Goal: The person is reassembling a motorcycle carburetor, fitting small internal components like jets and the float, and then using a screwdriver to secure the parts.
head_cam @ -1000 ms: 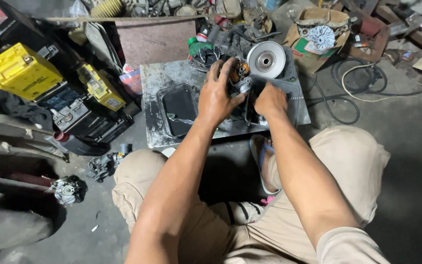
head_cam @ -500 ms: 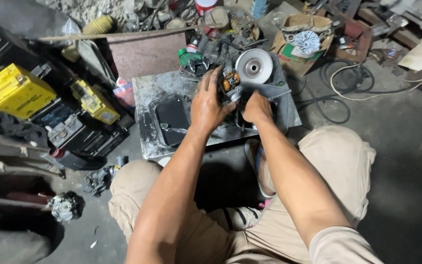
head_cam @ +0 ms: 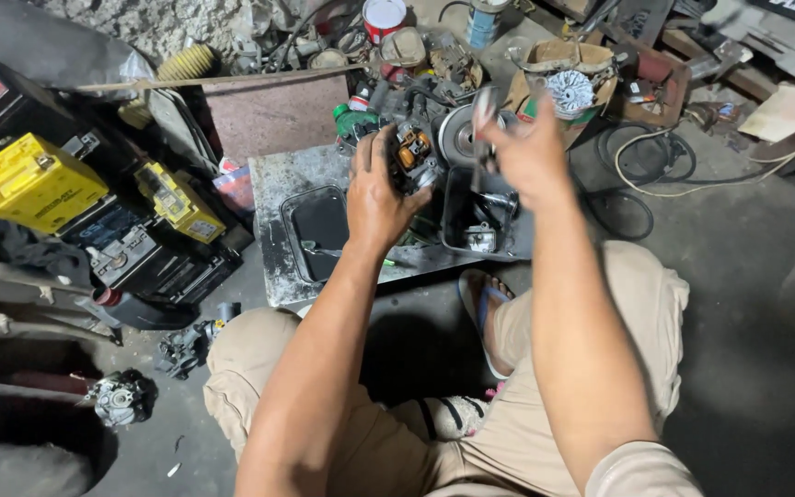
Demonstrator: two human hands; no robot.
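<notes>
The left hand [head_cam: 374,198] is closed around a small engine part [head_cam: 411,152] with orange coils and dark metal, its fingers wrapped over the part's left side and holding it just above the metal desk [head_cam: 273,230]. At 2 o'clock from it, the right hand [head_cam: 531,152] is lifted and blurred, its fingers pinched on a thin silvery tool [head_cam: 482,124] that stands nearly upright; the kind of tool cannot be told. Between the two hands, a little beyond them, lies a round grey pulley [head_cam: 460,133]. Directly below the part, at 6 o'clock, two shallow black trays [head_cam: 316,221] sit side by side on the desk, the right one holding small metal pieces. Far off at 9 o'clock, yellow batteries [head_cam: 29,184] rest on the floor, well apart from both hands.
</notes>
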